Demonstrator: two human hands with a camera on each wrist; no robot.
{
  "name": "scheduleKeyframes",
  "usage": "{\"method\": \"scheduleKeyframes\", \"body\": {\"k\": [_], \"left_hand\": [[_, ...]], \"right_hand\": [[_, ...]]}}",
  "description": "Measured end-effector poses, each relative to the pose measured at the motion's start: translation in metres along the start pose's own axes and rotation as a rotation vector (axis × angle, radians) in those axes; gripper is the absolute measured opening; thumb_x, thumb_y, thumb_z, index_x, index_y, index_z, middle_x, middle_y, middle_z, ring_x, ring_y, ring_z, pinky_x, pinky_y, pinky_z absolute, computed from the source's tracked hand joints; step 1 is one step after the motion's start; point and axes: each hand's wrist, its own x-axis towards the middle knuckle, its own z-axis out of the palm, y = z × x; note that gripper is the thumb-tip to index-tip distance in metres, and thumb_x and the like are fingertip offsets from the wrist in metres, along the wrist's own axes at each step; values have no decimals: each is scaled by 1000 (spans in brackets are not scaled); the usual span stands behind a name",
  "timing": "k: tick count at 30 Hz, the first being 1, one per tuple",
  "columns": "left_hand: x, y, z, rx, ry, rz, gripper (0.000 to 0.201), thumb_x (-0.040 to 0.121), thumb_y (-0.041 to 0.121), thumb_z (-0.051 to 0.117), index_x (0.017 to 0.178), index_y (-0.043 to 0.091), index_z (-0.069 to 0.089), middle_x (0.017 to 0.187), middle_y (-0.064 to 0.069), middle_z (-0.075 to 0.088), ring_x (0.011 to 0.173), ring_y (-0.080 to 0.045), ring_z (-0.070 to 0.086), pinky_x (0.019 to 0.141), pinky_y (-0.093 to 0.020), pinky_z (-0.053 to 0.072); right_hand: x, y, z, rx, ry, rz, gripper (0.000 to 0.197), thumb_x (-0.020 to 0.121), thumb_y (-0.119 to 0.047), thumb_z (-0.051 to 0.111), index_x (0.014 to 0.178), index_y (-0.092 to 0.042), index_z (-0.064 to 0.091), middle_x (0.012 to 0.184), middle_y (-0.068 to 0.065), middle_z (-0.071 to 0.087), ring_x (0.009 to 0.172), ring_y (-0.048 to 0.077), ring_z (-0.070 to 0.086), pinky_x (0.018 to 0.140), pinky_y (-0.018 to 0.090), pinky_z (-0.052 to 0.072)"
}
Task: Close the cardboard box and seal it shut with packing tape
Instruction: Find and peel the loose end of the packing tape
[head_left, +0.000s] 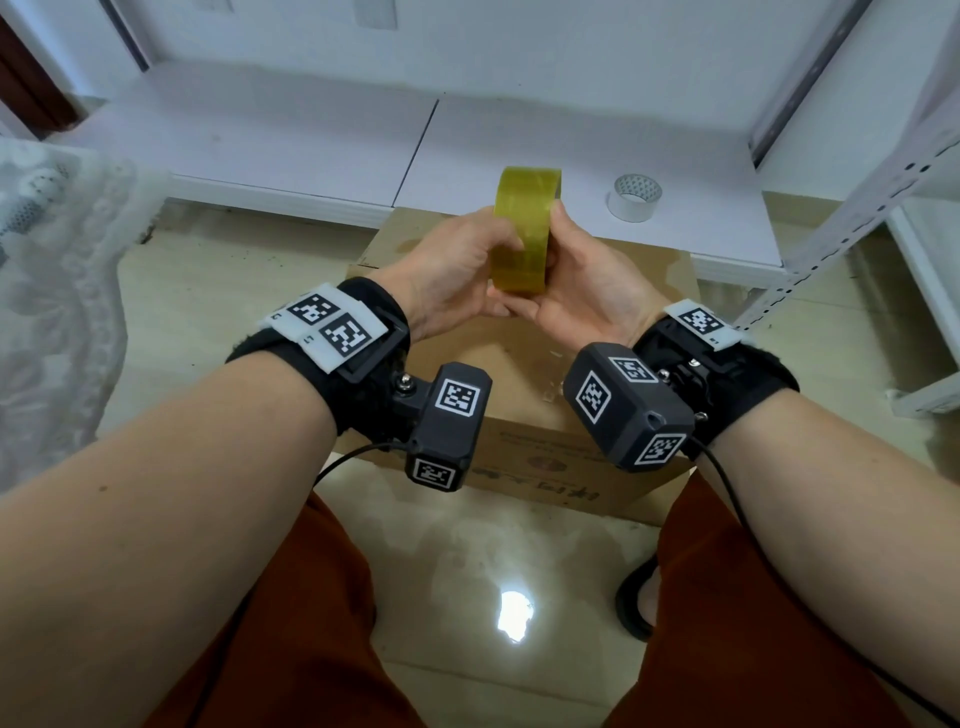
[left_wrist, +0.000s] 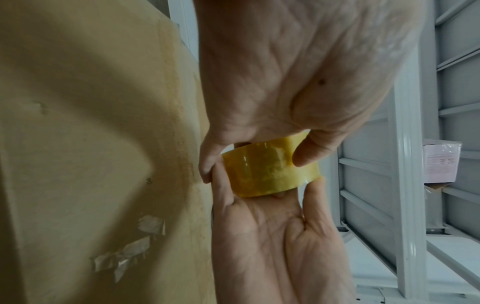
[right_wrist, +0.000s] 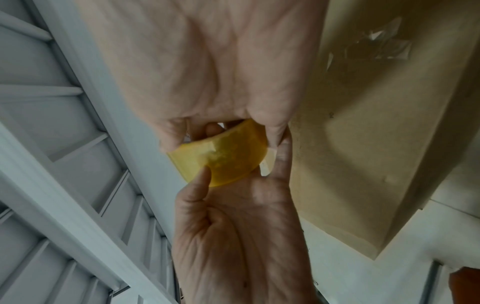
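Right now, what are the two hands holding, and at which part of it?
Both hold the yellow tape roll above the cardboard box. The left hand and the right hand grip its lower part, fingers on the outer band.

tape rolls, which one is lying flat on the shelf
The white tape roll, lying flat on the white shelf; the yellow tape roll is held on edge in both hands above the cardboard box.

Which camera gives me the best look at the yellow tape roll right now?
The head view: the yellow tape roll stands on edge above the cardboard box, held by the left hand and right hand. Both wrist views show only part of its band between the fingers.
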Motion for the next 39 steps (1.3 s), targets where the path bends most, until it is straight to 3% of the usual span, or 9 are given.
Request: {"method": "scheduleKeyframes", "body": {"k": [5,9,12,16,21,26,29,34,39], "left_hand": [[1,0,0,2,6,-3,28,84,4,41,111,4,49,92,-9,60,85,-23,55,66,-34,46],[3,1,-1,24,35,0,25,90,12,43,113,6,49,96,-10,58,90,-26,51,72,-38,42],[6,1,-2,38,40,18,28,85,10,44,112,6,47,101,-14,52,97,-28,46,80,-44,39],[9,2,-1,19,37,10,37,73,10,47,110,7,46,100,-13,52,97,-28,46,82,-47,38],[15,3,10,-34,44,8,40,73,7,47,113,7,47,102,-15,54,97,-29,47,83,-48,37],[18,3,17,-16,-43,-20,30,96,19,51,125,9,49,113,-15,54,103,-32,51,90,-53,41],[21,5,19,12,-88,-29,25,100,20,46,122,11,52,106,-10,64,101,-32,60,89,-56,47],[24,4,27,-86,-42,-36,21,100,13,48,121,9,47,97,-10,66,98,-28,64,81,-56,55],[27,3,32,0,-70,-70,31,99,10,48,129,7,45,110,-12,69,106,-25,66,87,-51,55]], "right_hand": [[4,1,0,26,17,8,47,102,-43,31,132,-12,51,123,6,60,117,23,54,100,36,43],[8,2,3,41,39,7,44,101,-44,32,123,-13,56,128,8,58,126,26,51,102,38,43],[10,1,6,55,53,10,44,101,-44,31,117,-13,57,121,7,61,118,23,55,92,35,49],[13,-1,7,52,72,-11,43,101,-44,31,116,-12,57,114,5,63,114,22,57,96,37,46],[9,-6,1,59,112,-43,48,101,-43,33,129,-10,52,125,8,59,123,24,54,103,40,43],[0,-16,-9,-87,141,-41,46,101,-46,32,124,-14,55,122,7,61,111,23,59,83,37,53],[-7,-24,-13,-342,308,-69,41,101,-44,35,115,-15,61,115,14,63,94,30,67,72,44,58],[-17,-30,-32,-750,589,-260,24,101,-17,37,113,-11,58,100,16,65,58,29,67,48,34,58],[-20,-28,-46,-739,621,-410,31,80,15,50,74,-9,67,78,15,70,71,27,69,66,31,60]]}}
